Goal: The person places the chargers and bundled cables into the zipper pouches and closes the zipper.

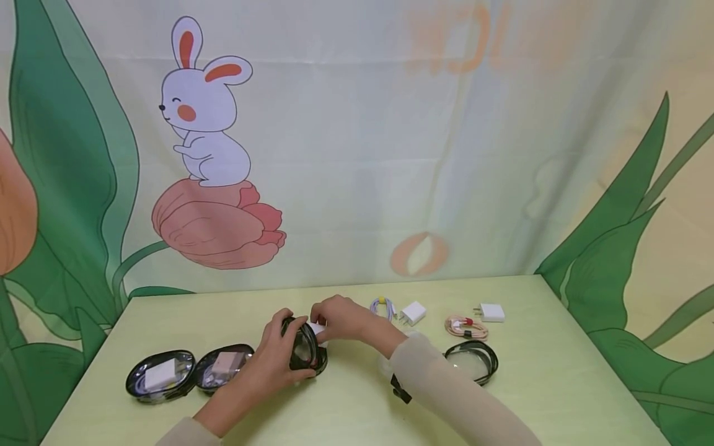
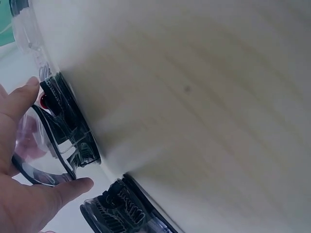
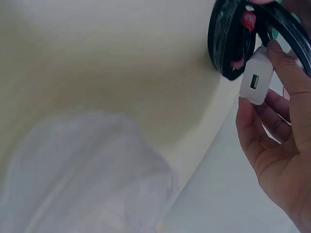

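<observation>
My left hand grips a clear zip case with black edges and holds it tilted up, its flap standing apart. In the left wrist view, thumb and fingers reach around the rim of this case. My right hand pinches a white USB charger between thumb and fingers, right at the case's opening. The charger's USB port faces the right wrist camera. Something red shows inside the case. Near my left forearm lies a closed case with a charger inside.
Another filled case lies at far left. Toward the back right are a pale cable with a yellow tie, a white charger, a pinkish cable with a red tie and another charger. My right sleeve partly covers a black-edged case.
</observation>
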Demonstrator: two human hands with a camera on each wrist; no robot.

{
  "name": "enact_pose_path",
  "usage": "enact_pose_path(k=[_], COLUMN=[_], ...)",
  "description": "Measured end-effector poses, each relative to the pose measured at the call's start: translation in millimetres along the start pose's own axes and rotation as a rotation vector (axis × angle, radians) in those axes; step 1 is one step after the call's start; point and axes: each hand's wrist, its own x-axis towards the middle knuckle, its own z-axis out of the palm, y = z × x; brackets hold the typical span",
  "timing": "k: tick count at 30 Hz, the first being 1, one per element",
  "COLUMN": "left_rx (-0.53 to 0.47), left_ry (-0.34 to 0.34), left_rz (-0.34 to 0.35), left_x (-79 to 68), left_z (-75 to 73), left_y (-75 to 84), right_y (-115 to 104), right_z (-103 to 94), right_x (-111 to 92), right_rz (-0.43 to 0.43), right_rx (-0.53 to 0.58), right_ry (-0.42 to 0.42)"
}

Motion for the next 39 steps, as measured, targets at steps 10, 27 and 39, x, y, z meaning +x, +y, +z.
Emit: enact_pose_path(k=[10, 27, 39], left_rx=[-0.006, -0.034, -0.009], left_ry=[0.032, 0.038, -0.044], left_rz=[0.022, 0.038, 0.044], left_x=[-1.8, -2.4, 0.6], left_z=[1.1, 4.4, 0.6], left_y=[1.1, 1.5, 1.5], right_y=[-7, 2, 20], right_z=[24.1, 32.8, 10.7], right_x=[7, 1, -17], right_rz=[0.050, 0.141, 0.177], right_rx=[0.042, 0.441, 0.533], right_ry=[0.071, 0.154, 0.129])
